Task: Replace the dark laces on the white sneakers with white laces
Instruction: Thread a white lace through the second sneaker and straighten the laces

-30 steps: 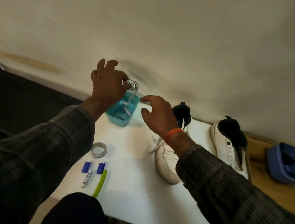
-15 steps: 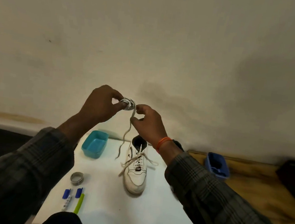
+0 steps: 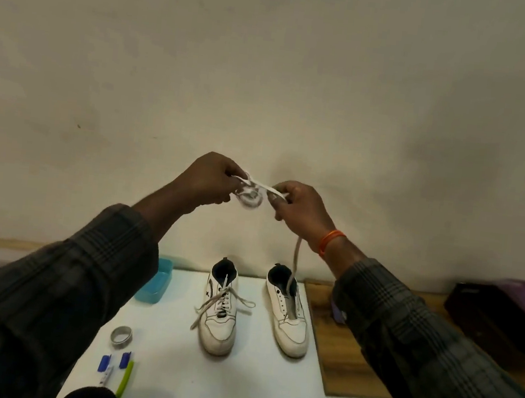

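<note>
Two white sneakers stand side by side on the white table (image 3: 250, 380). The left sneaker (image 3: 220, 312) is threaded with a white lace whose ends lie loose. The right sneaker (image 3: 288, 316) shows bare eyelets. High above them I hold a coiled white lace (image 3: 252, 192). My left hand (image 3: 209, 181) pinches the coil. My right hand (image 3: 299, 208) pinches a strand pulled off it, and a free end (image 3: 296, 261) hangs down toward the right sneaker.
A teal tub (image 3: 155, 281) sits at the table's back left. A tape roll (image 3: 121, 336), two blue-capped markers (image 3: 106, 366) and a green pen (image 3: 125, 378) lie front left. A wooden surface (image 3: 343, 365) adjoins on the right, with a dark box (image 3: 500, 311).
My left hand lifted the coiled lace out of the teal tub and both hands rose. My right hand has pulled a strand out sideways, and the view now shows both sneakers.
</note>
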